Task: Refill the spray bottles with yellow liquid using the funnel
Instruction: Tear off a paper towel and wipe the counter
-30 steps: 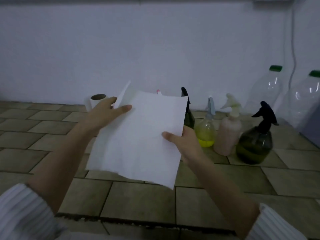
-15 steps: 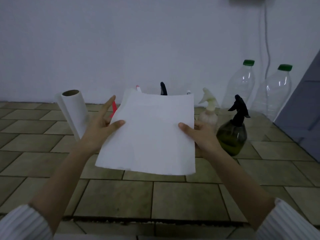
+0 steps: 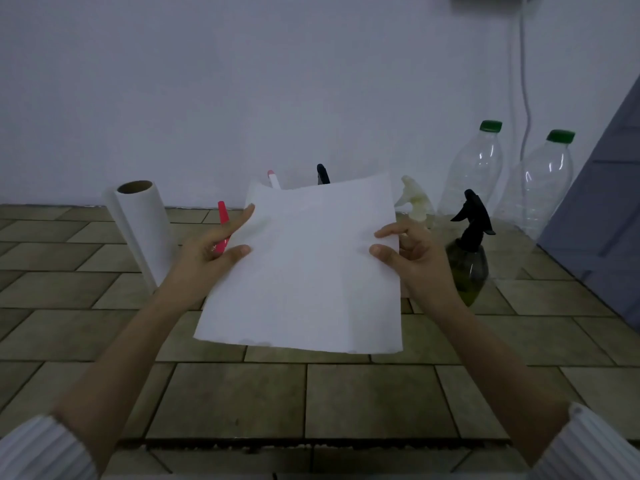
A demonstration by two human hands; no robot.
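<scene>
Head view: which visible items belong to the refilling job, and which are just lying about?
Job: dark spray bottle; cream spray bottle, part hidden; paper sheet pinched by left hand and right hand.
Lying about: paper roll; two clear green-capped bottles.

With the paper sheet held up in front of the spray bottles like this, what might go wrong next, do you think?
The paper sheet, pinched by the left hand and right hand, hides most of the bottles behind it, so lowering it blindly could tip one. The dark spray bottle stands close beside the right hand and could be knocked. No funnel is visible, so pouring may spill on the tiles.
</scene>
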